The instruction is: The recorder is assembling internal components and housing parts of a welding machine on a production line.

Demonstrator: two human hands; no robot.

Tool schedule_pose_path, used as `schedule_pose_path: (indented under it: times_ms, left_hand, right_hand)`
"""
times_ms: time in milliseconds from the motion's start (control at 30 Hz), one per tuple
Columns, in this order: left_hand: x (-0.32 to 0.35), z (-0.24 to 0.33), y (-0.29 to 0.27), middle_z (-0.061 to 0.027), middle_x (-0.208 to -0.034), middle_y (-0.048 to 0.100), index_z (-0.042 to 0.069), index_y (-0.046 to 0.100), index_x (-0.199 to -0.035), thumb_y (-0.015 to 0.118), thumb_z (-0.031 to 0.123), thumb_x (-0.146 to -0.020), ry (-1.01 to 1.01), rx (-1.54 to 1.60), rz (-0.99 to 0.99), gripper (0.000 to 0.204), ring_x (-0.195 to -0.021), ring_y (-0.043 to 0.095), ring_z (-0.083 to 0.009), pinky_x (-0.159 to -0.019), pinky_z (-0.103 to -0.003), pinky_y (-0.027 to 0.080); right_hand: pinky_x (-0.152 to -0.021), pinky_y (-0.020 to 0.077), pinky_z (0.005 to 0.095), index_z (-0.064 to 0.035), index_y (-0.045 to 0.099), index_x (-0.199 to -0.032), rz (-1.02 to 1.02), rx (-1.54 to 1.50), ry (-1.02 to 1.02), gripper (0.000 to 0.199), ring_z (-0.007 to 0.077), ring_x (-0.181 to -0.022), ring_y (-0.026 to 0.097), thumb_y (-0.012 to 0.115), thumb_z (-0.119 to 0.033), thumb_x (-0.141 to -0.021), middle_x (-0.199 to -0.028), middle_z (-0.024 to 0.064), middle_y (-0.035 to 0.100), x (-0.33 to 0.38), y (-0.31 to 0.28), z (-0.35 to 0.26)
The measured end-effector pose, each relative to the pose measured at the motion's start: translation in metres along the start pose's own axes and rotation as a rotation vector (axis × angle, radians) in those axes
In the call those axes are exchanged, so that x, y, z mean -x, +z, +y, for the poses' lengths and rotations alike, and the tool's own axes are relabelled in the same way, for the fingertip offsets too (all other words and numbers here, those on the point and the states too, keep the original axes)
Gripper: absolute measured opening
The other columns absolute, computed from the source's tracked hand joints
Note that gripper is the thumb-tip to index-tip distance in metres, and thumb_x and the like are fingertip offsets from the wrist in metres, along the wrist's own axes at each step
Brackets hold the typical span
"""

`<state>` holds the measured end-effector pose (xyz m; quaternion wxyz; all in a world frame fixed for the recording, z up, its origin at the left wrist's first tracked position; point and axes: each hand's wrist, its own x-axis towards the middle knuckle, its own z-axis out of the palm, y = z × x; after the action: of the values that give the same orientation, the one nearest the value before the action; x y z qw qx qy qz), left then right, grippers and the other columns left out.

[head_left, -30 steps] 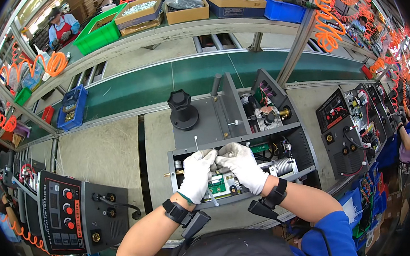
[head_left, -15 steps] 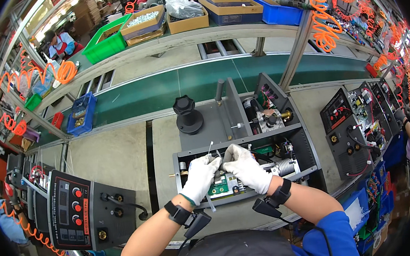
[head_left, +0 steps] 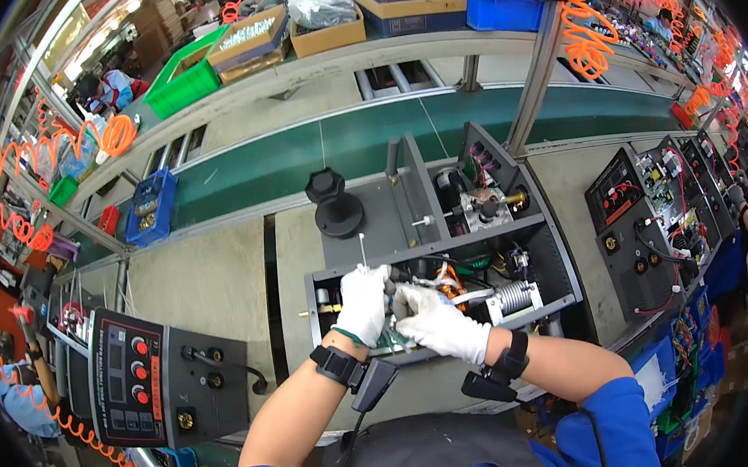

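Both hands wear white gloves and work close together over the front compartment of an open dark-grey welding machine chassis (head_left: 434, 257). My left hand (head_left: 364, 305) has its fingers closed; a thin white cable tie (head_left: 362, 250) sticks up above them. Beside it, my right hand (head_left: 442, 323) is closed at the fingertips near dark cables, but what it pinches is hidden. Under the gloves a green circuit board is mostly covered. To their right lie orange-wrapped wiring (head_left: 446, 279) and a ribbed silver coil (head_left: 515, 302). A black knob on a round base (head_left: 334, 203) rises from the chassis's left rear.
Left stands a machine front panel with red knobs (head_left: 129, 379); more open machines (head_left: 617, 212) stand right. Behind runs a green conveyor belt (head_left: 279, 162), with a shelf of parts boxes (head_left: 412, 12) beyond. Coiled orange hoses (head_left: 583, 28) hang down. Co-workers are at both sides.
My left hand has shifted slightly left, and the cable tie stands more upright above it. My right hand has moved down and left, covering more of the green circuit board.
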<state>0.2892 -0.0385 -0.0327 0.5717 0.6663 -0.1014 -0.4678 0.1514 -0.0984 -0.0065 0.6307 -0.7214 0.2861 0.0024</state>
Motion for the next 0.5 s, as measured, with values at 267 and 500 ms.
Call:
schedule_pose_path:
  times_ms: [267,500]
  left_hand:
    - [0.060,0.066,-0.081,-0.0147,-0.075,0.067,-0.001,0.068,-0.099,0.065,0.030,-0.089,0.575,-0.900,0.190,0.033,-0.070,0.067,-0.0199,-0.066,-0.032,0.051]
    - [0.026,0.058,-0.099,-0.0113,-0.076,0.066,-0.001,0.065,-0.090,0.073,0.042,-0.081,0.146,-1.167,-0.061,0.045,-0.073,0.064,-0.0255,-0.069,-0.037,0.049]
  right_hand:
    - [-0.102,0.0440,0.0423,0.0033,0.049,-0.133,0.833,0.719,-0.345,0.061,0.0369,-0.118,0.056,0.071,-0.027,-0.085,-0.123,0.0250,0.058,0.072,-0.172,0.013]
    - [-0.084,0.0512,0.0442,0.0055,0.063,-0.111,0.762,0.593,0.065,0.042,0.0440,-0.096,0.064,0.063,-0.027,-0.083,-0.097,0.0293,0.066,0.097,-0.173,0.115]
